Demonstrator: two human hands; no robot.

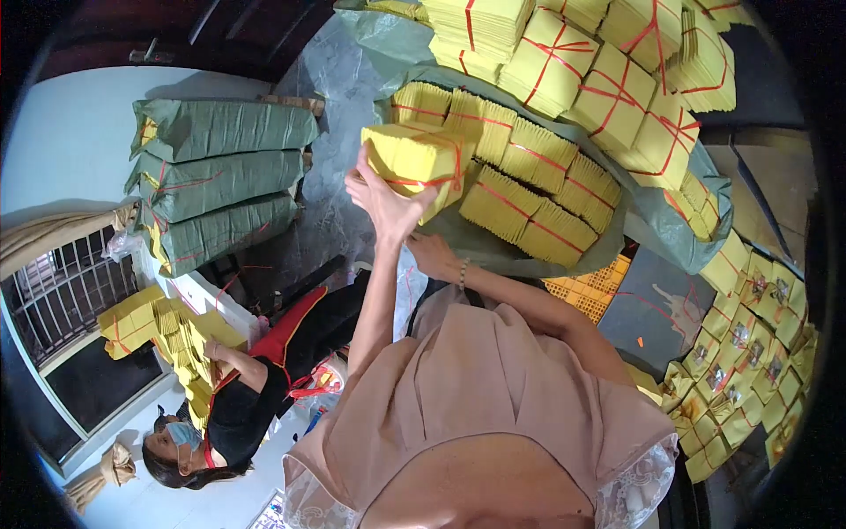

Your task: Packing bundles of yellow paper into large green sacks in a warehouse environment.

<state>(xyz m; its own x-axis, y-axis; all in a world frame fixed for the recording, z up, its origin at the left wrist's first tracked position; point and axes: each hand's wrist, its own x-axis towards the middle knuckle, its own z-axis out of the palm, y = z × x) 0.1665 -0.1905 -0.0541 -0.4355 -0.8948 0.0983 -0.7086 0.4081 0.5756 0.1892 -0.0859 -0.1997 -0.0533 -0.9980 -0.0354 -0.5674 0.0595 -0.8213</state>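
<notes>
- Left grip (388, 203) clasped widely around 1 red-tied yellow paper bundle (407, 153)
- Right grip (434, 256) near it, hold unclear
- Probably heavyish, bendable-edged; best supported underneath

Over to the left lie three sacks (242, 175), with a co-worker (256, 388) nearer and a window (77, 273) farther left. In the middle, packed bundles (553, 234) sit in another sack (493, 249), a single bundle (401, 154) in the left hand (385, 198) at its left end; a pile (546, 62) stands far right, a crate (590, 291) nearer.
</notes>
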